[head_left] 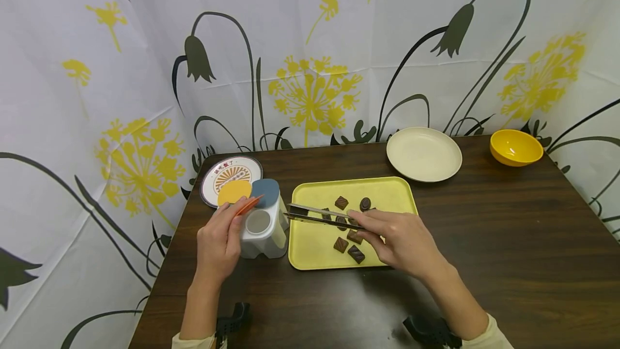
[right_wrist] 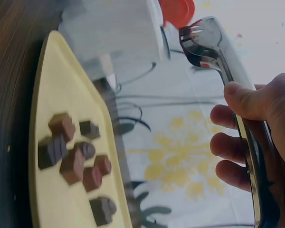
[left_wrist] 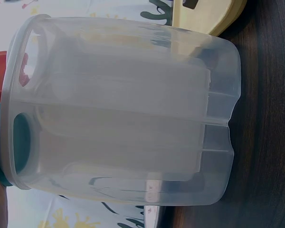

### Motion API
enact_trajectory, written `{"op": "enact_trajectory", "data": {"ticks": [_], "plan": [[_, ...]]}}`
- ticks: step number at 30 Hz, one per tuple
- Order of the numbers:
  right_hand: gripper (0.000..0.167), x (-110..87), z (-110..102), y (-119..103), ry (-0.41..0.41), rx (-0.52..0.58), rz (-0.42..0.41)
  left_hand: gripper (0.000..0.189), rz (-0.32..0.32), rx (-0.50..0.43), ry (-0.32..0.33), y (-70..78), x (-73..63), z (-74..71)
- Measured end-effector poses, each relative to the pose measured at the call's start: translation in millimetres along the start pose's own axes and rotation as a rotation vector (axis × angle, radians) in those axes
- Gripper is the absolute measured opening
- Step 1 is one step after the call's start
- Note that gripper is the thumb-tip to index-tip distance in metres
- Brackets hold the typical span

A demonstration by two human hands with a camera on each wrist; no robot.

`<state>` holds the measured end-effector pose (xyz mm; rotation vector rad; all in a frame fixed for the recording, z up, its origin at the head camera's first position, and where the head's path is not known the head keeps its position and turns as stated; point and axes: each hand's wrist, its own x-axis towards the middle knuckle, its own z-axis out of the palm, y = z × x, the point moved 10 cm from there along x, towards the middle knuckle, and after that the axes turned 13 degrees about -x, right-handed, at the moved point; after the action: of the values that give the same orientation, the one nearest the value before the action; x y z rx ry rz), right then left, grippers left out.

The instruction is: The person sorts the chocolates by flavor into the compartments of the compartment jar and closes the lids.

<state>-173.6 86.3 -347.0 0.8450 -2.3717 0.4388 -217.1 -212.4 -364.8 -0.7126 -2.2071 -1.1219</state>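
My left hand (head_left: pixel 218 241) pinches an orange lid (head_left: pixel 248 205), tilted up over a translucent container (head_left: pixel 278 241) with a round uncovered opening. A yellow lid (head_left: pixel 234 191) and a blue lid (head_left: pixel 265 193) sit at its far side. My right hand (head_left: pixel 404 238) grips metal tongs (head_left: pixel 322 218), thumb against fingers, above a yellow tray (head_left: pixel 310 252). The tongs point left, their tips close to the container's right side. A dark patch shows between the tips; I cannot tell whether it is a chocolate. Several chocolates (head_left: pixel 356 253) lie on the tray, some hidden under hand and tongs.
Behind the container lies a patterned plate (head_left: pixel 208 190), partly covered by the lids. A cream plate (head_left: pixel 424 154) and a yellow bowl (head_left: pixel 516 147) stand at the back right of the dark wooden table (head_left: pixel 508 241). A flowered cloth (head_left: pixel 310 26) hangs behind the table.
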Motion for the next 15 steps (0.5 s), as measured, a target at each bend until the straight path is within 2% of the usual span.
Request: {"op": "enact_trajectory", "data": {"ticks": [6,15], "plan": [[0.046,17.0,9.9,-19.5,-0.005,-0.014,-0.035,0.033,-0.006,0.023,-0.004,-0.4,0.3,-0.2],[0.04,32.9,23.3,-41.8,-0.004,-0.022,-0.054,0.033,-0.035,0.033,-0.019,-0.2,-0.2,-0.2]]}}
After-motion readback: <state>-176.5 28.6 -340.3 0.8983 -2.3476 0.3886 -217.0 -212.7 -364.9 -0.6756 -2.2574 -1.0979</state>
